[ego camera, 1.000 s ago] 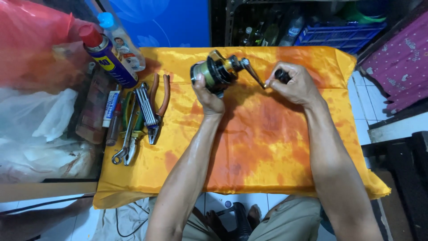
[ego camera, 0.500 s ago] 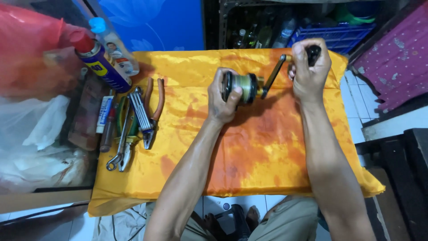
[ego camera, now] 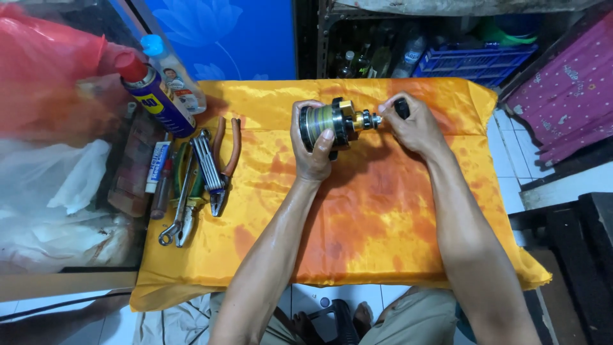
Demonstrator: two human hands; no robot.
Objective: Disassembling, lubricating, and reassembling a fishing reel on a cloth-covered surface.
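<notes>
The left hand (ego camera: 314,150) has its grip closed around a fishing reel (ego camera: 335,122), held just above the orange cloth (ego camera: 377,217) covering the tabletop. The right hand (ego camera: 412,128) pinches the reel's black handle knob (ego camera: 401,107) at its right end. Pliers (ego camera: 225,160) and a spray can (ego camera: 153,96) lie well apart to the left.

At the yellow cloth's (ego camera: 357,236) far-left corner lean a blue spray can (ego camera: 155,97) with yellow label and red cap and a clear bottle (ego camera: 174,74) with blue cap and pictured label, a small white-and-blue tube (ego camera: 158,167) lying by the left edge.
</notes>
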